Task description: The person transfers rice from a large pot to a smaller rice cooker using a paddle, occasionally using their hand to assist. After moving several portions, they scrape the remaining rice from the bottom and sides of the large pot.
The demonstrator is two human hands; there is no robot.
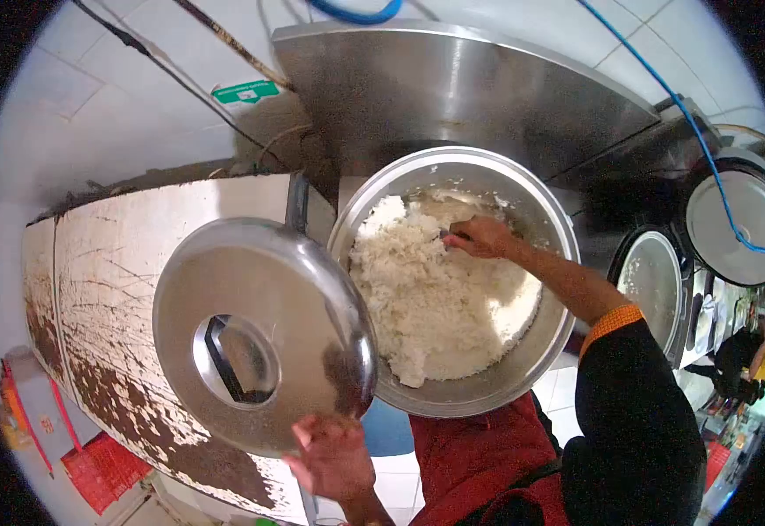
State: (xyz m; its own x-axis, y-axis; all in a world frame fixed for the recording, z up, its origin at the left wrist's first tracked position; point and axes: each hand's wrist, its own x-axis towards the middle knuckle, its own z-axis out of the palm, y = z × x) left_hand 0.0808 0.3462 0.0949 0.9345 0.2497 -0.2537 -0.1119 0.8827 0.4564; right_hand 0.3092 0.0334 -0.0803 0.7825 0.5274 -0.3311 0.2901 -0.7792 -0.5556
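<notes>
A wide metal pot (566,298) holds a large heap of white rice (426,307). Over the rice, in the upper right part of the pot, my right hand (483,238) is closed round a small dark handle; the rest of that tool is hidden in the rice. A round metal lid (264,337) with a black handle lies to the left and overlaps the pot's rim. At the lid's lower edge is my left hand (334,460), its fingers apart and holding nothing.
A worn, scratched white surface (137,263) extends to the left. Behind the pot rises a steel panel (452,88). Two round vessels (650,280) stand at the right, one covered. Red baskets (106,469) are at lower left. A person (742,359) shows at far right.
</notes>
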